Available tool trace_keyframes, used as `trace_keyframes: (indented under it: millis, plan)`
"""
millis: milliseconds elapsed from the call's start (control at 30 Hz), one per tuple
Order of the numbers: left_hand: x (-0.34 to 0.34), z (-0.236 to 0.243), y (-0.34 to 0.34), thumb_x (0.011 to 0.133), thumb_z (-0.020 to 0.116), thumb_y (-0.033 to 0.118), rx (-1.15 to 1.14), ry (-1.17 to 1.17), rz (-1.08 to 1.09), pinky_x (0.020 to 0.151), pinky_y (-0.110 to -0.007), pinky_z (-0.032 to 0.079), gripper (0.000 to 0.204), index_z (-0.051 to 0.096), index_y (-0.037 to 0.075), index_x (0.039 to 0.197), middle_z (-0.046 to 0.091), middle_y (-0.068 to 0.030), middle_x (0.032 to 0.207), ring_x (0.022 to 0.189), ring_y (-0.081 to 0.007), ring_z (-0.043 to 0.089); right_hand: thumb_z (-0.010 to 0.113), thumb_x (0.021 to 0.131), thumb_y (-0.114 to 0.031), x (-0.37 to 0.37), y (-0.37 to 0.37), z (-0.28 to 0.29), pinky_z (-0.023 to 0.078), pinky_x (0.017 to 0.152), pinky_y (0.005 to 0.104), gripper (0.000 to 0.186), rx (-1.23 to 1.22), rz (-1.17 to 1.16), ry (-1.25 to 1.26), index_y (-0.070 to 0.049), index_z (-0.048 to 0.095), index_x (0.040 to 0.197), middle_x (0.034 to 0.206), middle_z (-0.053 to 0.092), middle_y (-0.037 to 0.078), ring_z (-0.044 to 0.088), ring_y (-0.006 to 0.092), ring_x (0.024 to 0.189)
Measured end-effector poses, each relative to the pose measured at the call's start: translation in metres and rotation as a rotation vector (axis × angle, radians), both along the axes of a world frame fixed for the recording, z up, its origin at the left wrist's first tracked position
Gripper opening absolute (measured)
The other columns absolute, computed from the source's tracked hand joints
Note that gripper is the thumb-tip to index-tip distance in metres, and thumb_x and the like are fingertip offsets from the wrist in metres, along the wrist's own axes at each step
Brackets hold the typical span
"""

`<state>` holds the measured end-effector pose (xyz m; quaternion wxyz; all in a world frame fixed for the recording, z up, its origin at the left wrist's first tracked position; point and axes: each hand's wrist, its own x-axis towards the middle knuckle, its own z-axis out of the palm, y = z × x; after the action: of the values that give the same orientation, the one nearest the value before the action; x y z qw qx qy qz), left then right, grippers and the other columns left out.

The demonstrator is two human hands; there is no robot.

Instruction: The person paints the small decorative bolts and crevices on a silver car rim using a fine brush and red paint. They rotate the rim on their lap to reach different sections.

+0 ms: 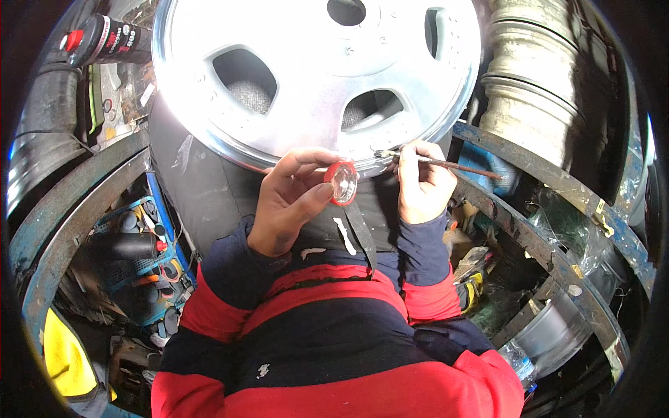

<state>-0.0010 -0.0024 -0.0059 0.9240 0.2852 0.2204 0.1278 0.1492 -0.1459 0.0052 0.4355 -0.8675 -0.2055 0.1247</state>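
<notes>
My left hand holds a small red cap tilted up, with a pale silvery substance inside, just below the rim edge of the wheel. My right hand grips a thin brush with a brown handle; its tip is at the lower lip of the silver alloy wheel, to the right of the cap. I cannot tell whether the tip touches the metal. The wheel lies face up on a dark padded surface in front of me, with spoke openings and a centre hole visible.
A black bottle with red cap lies at upper left. Stacked wheel rims stand at right. Curved blue-painted metal rails flank me. A blue basket of small items sits at left, a yellow cloth lower left.
</notes>
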Motion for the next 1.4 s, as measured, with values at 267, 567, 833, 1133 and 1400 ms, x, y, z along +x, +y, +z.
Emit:
trace_keyframes:
  millis: [267, 567, 833, 1133, 1400]
  plan:
    - [0.013, 0.000, -0.006, 0.089, 0.060, 0.004, 0.008, 0.021, -0.004, 0.091, -0.031, 0.048, 0.035, 0.050, 0.001, 0.122, 0.062, -0.0134, 0.115, 0.103, -0.0168, 0.060, 0.065, 0.084, -0.004, 0.011, -0.006, 0.000, 0.049, 0.059, 0.0287, 0.008, 0.019, -0.042, 0.055, 0.002, 0.065, 0.088, 0.067, 0.064, 0.010, 0.062, 0.0154, 0.060]
    - [-0.004, 0.026, -0.005, 0.087, 0.061, 0.009, -0.002, -0.023, 0.246, 0.073, -0.030, 0.052, 0.024, 0.055, -0.003, 0.107, 0.065, -0.0107, 0.089, 0.079, -0.0177, 0.065, 0.055, 0.093, -0.011, 0.010, 0.004, 0.004, 0.050, 0.082, 0.0329, 0.020, 0.090, 0.068, -0.217, 0.005, 0.065, 0.103, 0.103, 0.066, 0.016, 0.062, 0.0230, 0.090]
    - [-0.047, 0.049, -0.027, 0.092, 0.060, 0.023, -0.047, -0.315, 0.451, 0.071, -0.026, 0.049, 0.031, 0.051, 0.007, 0.117, 0.059, -0.0021, 0.098, 0.084, -0.0099, 0.059, 0.059, 0.091, -0.026, -0.046, 0.087, 0.074, 0.047, 0.093, 0.0400, 0.035, 0.309, 0.803, -0.226, -0.004, 0.059, 0.118, 0.121, 0.059, 0.020, 0.059, 0.0298, 0.107]
    - [-0.092, 0.079, -0.043, 0.092, 0.058, 0.022, -0.045, -0.282, 0.625, 0.079, -0.024, 0.049, 0.036, 0.048, 0.012, 0.125, 0.060, 0.0006, 0.102, 0.097, -0.0101, 0.059, 0.065, 0.087, -0.020, -0.076, 0.079, 0.068, 0.043, 0.099, 0.0352, 0.050, 0.420, 1.296, 0.144, -0.004, 0.049, 0.131, 0.129, 0.055, 0.016, 0.054, 0.0295, 0.119]
    - [-0.101, 0.085, -0.065, 0.091, 0.061, 0.017, -0.114, -0.286, 0.614, 0.070, -0.024, 0.051, 0.036, 0.051, 0.012, 0.125, 0.061, 0.0022, 0.094, 0.084, -0.0087, 0.061, 0.075, 0.078, -0.020, -0.097, 0.048, 0.086, 0.051, 0.085, 0.0377, 0.052, 0.496, 1.169, -0.231, 0.003, 0.056, 0.121, 0.109, 0.064, 0.020, 0.064, 0.0329, 0.095]
